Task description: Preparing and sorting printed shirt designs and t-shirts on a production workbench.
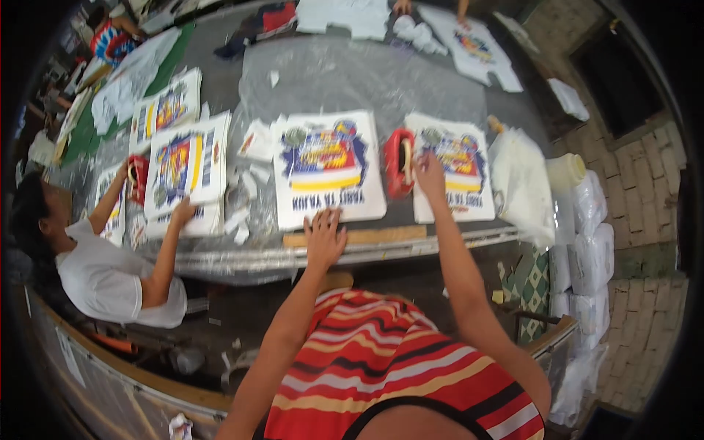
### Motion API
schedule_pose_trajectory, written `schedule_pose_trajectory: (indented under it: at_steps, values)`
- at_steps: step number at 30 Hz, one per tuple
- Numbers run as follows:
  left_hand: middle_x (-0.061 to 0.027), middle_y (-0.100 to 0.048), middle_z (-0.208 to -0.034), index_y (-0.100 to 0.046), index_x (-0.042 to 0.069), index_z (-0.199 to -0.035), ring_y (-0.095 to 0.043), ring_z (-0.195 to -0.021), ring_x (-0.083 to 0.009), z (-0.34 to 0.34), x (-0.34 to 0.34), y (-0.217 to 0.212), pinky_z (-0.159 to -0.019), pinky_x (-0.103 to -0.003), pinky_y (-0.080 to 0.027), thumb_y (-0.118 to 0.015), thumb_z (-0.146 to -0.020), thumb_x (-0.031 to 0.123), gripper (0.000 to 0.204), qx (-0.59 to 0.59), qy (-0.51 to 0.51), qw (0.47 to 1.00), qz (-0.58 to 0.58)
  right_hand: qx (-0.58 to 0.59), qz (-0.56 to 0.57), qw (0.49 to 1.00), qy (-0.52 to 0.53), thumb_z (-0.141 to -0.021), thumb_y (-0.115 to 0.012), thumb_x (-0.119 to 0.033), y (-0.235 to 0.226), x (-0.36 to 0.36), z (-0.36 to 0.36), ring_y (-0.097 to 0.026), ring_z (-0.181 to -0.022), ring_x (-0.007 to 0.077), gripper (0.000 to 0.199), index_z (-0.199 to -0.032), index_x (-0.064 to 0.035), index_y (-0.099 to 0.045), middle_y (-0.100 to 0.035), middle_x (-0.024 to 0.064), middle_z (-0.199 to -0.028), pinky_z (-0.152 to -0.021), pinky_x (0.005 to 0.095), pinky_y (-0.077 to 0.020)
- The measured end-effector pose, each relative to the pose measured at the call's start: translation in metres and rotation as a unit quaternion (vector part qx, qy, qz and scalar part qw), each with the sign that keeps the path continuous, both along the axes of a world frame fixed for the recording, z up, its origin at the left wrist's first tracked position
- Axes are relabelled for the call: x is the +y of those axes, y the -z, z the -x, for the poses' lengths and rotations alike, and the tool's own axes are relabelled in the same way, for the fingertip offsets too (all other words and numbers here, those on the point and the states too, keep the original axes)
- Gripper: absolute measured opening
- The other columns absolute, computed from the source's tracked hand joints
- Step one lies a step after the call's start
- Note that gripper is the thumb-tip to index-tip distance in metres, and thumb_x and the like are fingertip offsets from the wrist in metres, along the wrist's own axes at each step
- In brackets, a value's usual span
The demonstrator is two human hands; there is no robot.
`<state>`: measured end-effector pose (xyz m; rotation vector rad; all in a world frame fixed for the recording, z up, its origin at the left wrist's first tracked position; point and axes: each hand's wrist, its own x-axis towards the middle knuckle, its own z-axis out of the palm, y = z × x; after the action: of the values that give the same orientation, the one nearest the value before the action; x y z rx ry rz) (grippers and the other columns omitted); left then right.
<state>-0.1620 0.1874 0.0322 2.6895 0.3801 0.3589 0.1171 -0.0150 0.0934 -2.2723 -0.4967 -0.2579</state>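
My left hand lies with its fingers spread on the lower edge of a stack of white printed sheets with a blue, red and yellow design. My right hand is at the left edge of a second printed stack, its fingers bent together. Whatever is between those fingers is too small to make out. Just left of that hand, between the two stacks, stands a red tape dispenser with a pale roll inside.
A wooden strip lies along the near table edge. White plastic bags hang at the right corner. On the left a co-worker handles similar stacks beside another red dispenser. Across the table, another person's hands touch a printed white piece.
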Motion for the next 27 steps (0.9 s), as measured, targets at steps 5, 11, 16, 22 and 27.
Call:
schedule_pose_trajectory:
  at_steps: [5,11,16,22,27]
  values:
    - [-0.0137,-0.048,-0.147,-0.056,0.025,-0.143,-0.040,-0.137,-0.0352,0.014,0.002,0.007,-0.114,-0.068,-0.021,-0.054,-0.097,0.036,0.047,0.006,0.009,0.999,-0.033,0.092,0.079,0.992,-0.016,-0.090,-0.072,-0.035,0.065,-0.008,0.019,-0.065,-0.090,0.0340,0.034,-0.098,-0.0023,-0.071,-0.066,0.0183,-0.092,-0.081,0.0422,-0.0512]
    - [-0.0147,-0.047,-0.147,-0.058,0.023,-0.142,-0.038,-0.138,-0.0347,0.010,0.003,0.008,-0.115,-0.067,-0.021,-0.053,-0.098,0.036,0.047,0.003,0.010,0.999,-0.049,0.060,0.015,0.997,0.039,-0.089,-0.074,-0.027,0.042,0.006,0.034,-0.066,-0.089,0.0332,0.028,-0.096,-0.0001,-0.072,-0.067,0.0174,-0.088,-0.080,0.0417,-0.0514]
    - [-0.0150,-0.047,-0.146,-0.058,0.022,-0.142,-0.038,-0.139,-0.0340,0.002,0.001,0.005,-0.116,-0.066,-0.021,-0.053,-0.098,0.036,0.046,-0.001,0.013,0.999,-0.037,0.065,-0.114,0.991,0.041,-0.089,-0.074,-0.020,0.039,-0.002,0.030,-0.069,-0.075,0.0236,0.025,-0.102,0.0013,-0.072,-0.072,0.0150,-0.091,-0.069,0.0353,-0.0524]
    - [-0.0147,-0.047,-0.147,-0.057,0.023,-0.143,-0.039,-0.138,-0.0347,0.006,0.005,0.007,-0.115,-0.065,-0.023,-0.052,-0.097,0.036,0.048,0.002,0.009,0.999,-0.041,0.120,-0.142,0.981,0.054,-0.088,-0.076,-0.013,0.023,0.003,0.046,-0.066,-0.070,0.0170,0.023,-0.106,-0.0013,-0.070,-0.071,0.0099,-0.085,-0.062,0.0322,-0.0507]
    - [-0.0153,-0.047,-0.146,-0.059,0.022,-0.140,-0.039,-0.138,-0.0345,0.006,0.004,0.007,-0.115,-0.065,-0.023,-0.054,-0.096,0.034,0.046,-0.009,0.009,0.999,-0.031,0.111,-0.187,0.975,0.047,-0.085,-0.076,-0.013,0.027,0.007,0.048,-0.067,-0.067,0.0202,0.029,-0.108,-0.0035,-0.061,-0.068,0.0116,-0.079,-0.059,0.0339,-0.0519]
